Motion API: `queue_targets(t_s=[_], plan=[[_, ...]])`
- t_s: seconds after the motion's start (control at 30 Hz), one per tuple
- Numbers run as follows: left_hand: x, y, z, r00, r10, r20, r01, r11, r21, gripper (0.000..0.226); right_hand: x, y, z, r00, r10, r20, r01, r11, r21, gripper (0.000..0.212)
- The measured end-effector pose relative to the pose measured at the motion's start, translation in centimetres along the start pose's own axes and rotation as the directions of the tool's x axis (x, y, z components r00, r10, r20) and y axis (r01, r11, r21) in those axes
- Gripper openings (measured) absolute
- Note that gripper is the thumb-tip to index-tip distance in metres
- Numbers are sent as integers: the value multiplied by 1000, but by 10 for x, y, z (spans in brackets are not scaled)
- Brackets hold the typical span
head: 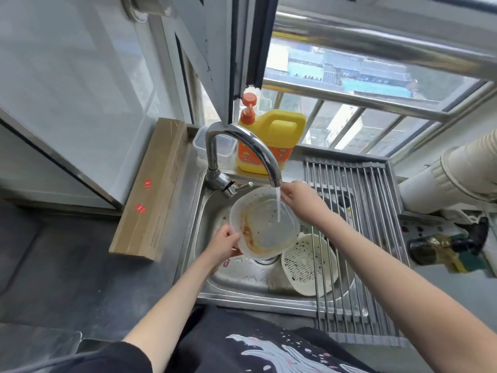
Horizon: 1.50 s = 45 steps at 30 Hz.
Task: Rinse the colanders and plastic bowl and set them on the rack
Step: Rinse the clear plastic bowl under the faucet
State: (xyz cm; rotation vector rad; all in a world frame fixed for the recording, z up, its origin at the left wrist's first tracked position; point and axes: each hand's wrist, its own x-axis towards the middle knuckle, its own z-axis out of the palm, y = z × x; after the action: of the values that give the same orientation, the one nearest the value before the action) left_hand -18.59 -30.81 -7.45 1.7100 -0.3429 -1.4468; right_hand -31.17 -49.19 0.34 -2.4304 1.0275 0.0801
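The plastic bowl (265, 224) is held tilted over the sink (204, 265), directly under the faucet (242, 149), with the water stream falling onto its inner wall. The left hand (224, 242) grips the near-left rim, fingers curled around the edge; the right hand (298, 199) pinches the far-right rim beside the stream. Both hands are closed on the bowl.

Handling judgement: the bowl appears thin, translucent and light — likely flexible at the wall and stiffest at the rim. Brown residue lines the left inner side, so the surface is probably greasy and, once wet, slippery. Hold at the rim on opposite sides, as now; a one-handed pinch may slip.

A white colander (309, 263) lies in the sink, near-right of the bowl, partly under the rack (357, 238), whose bars span the sink's right side. It looks rigid and light; its rim is the likely hold point. A second colander cannot be identified.
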Motion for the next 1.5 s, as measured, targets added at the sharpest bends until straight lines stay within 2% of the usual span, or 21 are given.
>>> queue_targets(t_s=[0.17,0.3,0.53,0.77,0.93,1.13,1.2,1.23,1.27,1.3,1.33,1.37,1.4,1.43,1.5], plan=[[0,5,0,999,-31,-20,30,997,-78,3,0,3,6,998,31,-50,-29,999,46,29],[-1,8,-3,998,-5,-55,-1,994,-114,22,-1,14,20,989,144,-11,-139,969,206,28],[-1,12,-4,989,93,-113,-85,994,76,24,-18,32,47,953,286,100,-303,880,367,30],[7,20,-3,975,136,-176,-102,976,191,36,-25,32,44,958,284,45,-273,846,458,30],[7,32,-3,983,2,-184,35,980,194,32,-22,26,39,958,280,-67,-210,838,503,27],[4,38,-1,980,-192,-52,199,950,242,40,-17,25,39,965,227,-128,-139,863,486,23],[4,36,1,981,-194,-8,192,966,175,42,-17,21,40,958,195,-212,-94,907,410,26],[4,34,2,984,-179,-3,177,972,152,42,-19,17,41,941,128,-313,-38,960,277,27],[5,32,3,987,-161,-13,161,976,145,41,-22,13,41,912,7,-411,36,995,98,27],[4,32,3,989,-145,-27,147,979,142,38,-26,9,42,881,-161,-445,140,987,-80,27],[3,31,3,991,-129,-39,133,979,156,35,-29,6,45,863,-333,-380,267,939,-216,27],[3,32,3,992,-114,-52,121,976,179,34,-32,3,48,875,-423,-233,360,893,-271,31],[3,32,4,993,-108,-49,116,974,197,35,-33,2,53,912,-402,-76,368,888,-276,37],[3,31,5,992,-115,-47,122,974,192,36,-32,2,59,957,-289,38,288,919,-268,47],[1,33,7,993,-110,-37,115,978,176,35,-26,3,71,994,-59,93,81,965,-251,66]])
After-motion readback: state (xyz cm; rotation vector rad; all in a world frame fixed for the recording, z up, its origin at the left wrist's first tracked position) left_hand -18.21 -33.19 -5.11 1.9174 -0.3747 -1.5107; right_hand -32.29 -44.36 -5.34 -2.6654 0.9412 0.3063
